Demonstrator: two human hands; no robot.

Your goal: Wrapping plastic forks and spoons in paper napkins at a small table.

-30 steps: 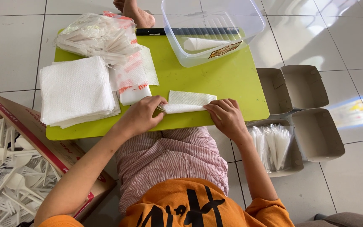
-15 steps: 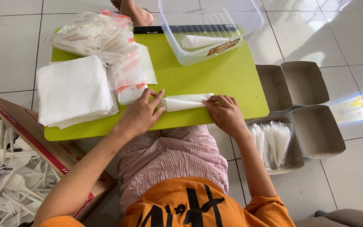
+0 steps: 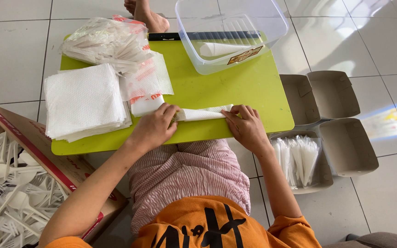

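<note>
Two hands work one rolled white napkin point(image 3: 203, 114) that lies sideways near the front edge of a lime-green table point(image 3: 235, 87), just below the centre of the frame. The left hand point(image 3: 155, 126) covers the roll's left end, fingers curled down over it and gripping it. The right hand point(image 3: 246, 126) presses on the roll's right end, fingers bent and fingertips pinching the paper. The napkin spans the gap between the two hands, touching both.

Just above the left hand, a small packet of napkins in clear wrap with red print point(image 3: 145, 87) sits on the table. To its left, in the left-centre of the frame, is a thick stack of flat white napkins point(image 3: 86, 101). Behind those, at the upper left of the table, lies a clear bag of wrapped white items point(image 3: 104, 41); what they are cannot be told.

At the upper centre, a clear plastic tub point(image 3: 272, 20) stands on the table's far edge, with one finished white roll point(image 3: 221, 48) lying inside. A bare foot point(image 3: 145, 14) shows at the top edge beyond the table.

On the tiled floor at the right are open brown cardboard trays point(image 3: 334, 94); the nearest one holds a row of clear-wrapped white bundles point(image 3: 297, 156). At the lower left, a cardboard box point(image 3: 47, 147) holds loose white plastic spoons point(image 3: 1, 188). At the bottom centre are the person's striped trousers and orange shirt.
</note>
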